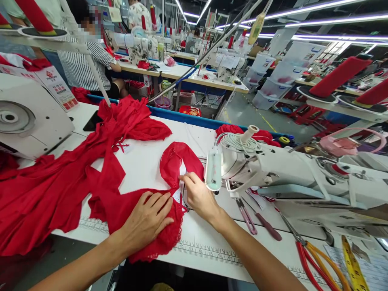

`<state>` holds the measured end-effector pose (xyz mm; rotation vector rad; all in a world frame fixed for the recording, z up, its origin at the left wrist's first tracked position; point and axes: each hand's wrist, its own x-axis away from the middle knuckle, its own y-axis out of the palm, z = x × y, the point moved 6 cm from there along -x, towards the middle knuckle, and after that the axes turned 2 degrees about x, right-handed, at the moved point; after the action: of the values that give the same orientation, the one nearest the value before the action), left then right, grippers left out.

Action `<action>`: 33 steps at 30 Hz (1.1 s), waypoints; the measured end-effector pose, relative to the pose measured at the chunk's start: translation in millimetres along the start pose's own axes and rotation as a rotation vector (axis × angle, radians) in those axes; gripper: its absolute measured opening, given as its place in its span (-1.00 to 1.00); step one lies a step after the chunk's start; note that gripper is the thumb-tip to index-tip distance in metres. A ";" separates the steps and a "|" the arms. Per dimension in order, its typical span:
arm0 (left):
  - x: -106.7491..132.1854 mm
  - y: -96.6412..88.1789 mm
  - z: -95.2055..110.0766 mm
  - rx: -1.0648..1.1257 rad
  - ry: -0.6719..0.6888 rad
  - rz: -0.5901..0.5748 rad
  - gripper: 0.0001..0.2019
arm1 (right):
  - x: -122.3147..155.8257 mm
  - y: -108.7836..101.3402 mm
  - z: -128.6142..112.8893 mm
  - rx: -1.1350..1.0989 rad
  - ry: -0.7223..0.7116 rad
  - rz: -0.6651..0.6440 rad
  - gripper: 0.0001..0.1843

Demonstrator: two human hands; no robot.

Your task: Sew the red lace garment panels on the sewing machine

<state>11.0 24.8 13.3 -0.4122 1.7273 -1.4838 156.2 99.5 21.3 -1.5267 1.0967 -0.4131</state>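
A red lace-edged garment piece (154, 242) lies on the white sewing table in front of me. My left hand (148, 216) rests on it, palm down, with the fingers extended. Just to the right, my right hand (200, 198) pinches the garment's edge between thumb and fingers, where a red loop of cloth (169, 161) curves away behind. White shows at the pinch, partly hidden by the fingers. Close by on the right is the white head of a sewing machine (239, 161). A long heap of red fabric (54, 178) spreads to the left.
Tweezers (247, 218), a dark-handled tool (268, 226), scissors (306, 258) and a yellow tape measure (353, 262) lie at the right. Another machine (30, 117) stands left, near a black phone (92, 121). A person in a striped top (81, 64) sits beyond.
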 end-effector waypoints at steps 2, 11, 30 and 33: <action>3.0 -2.3 -2.8 0.017 -0.017 0.003 -0.64 | -4.1 -2.3 -0.1 -0.062 -0.057 0.039 -0.41; 6.0 -2.8 -11.7 0.074 -0.107 0.007 -0.65 | -29.8 14.3 -3.7 0.135 -0.319 -0.014 -0.56; 6.7 -3.3 -22.5 0.127 -0.076 -0.016 -0.63 | 8.6 -10.2 -12.6 0.141 -0.266 0.149 -0.41; 3.2 -1.1 -23.0 0.132 -0.058 -0.023 -0.62 | 15.1 -10.9 -17.6 0.108 -0.343 0.146 -0.56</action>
<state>-8.3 37.7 12.9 -0.4026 1.5747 -1.5765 154.7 76.1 31.6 -1.3518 0.8927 -0.1021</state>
